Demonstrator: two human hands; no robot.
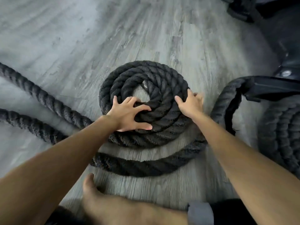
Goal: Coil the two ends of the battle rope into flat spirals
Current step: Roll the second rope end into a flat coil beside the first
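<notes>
A thick black battle rope lies coiled in a flat spiral (146,75) on the grey wood floor, with a small gap of floor at its centre. My left hand (129,113) rests spread on the spiral's near inner turns, fingers pressing the rope. My right hand (190,103) lies flat on the spiral's right outer edge. A loose outer loop (139,166) curves apart from the spiral near me. Two rope lengths (42,98) run off to the left. A second coil (280,135) sits at the right edge.
My bare foot (100,202) stands on the floor just below the loose loop. A black machine base with a bolt (286,73) and a black strap (267,88) occupy the upper right. Bare floor (81,30) stretches beyond the spiral.
</notes>
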